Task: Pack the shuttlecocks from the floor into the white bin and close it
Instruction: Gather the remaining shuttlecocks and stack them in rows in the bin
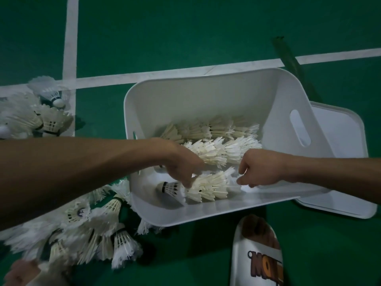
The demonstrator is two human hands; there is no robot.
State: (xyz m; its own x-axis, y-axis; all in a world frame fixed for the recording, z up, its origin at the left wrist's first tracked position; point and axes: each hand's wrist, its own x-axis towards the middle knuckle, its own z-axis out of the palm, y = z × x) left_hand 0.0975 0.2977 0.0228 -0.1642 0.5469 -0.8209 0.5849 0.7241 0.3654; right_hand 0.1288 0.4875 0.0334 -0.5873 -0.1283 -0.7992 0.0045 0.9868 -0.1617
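The white bin (pixel 206 93) sits open on the green floor, tilted toward me. Inside lie three rows of nested shuttlecocks, two at the back (pixel 218 129) and middle (pixel 224 150). Both hands hold the front row (pixel 208 187). My left hand (pixel 181 166) reaches in from the left and pinches it near the cork end. At the feather end, the curled fingers of my right hand (pixel 254 169) grip it. Loose shuttlecocks lie in a heap (pixel 92 230) on the floor left of the bin, and another pile (pixel 39 116) lies farther back on the left.
The bin's white lid (pixel 342 162) lies flat on the floor, partly under the bin's right side. My foot in a white slipper (pixel 257 256) is just in front of the bin. White court lines (pixel 71 38) cross the floor.
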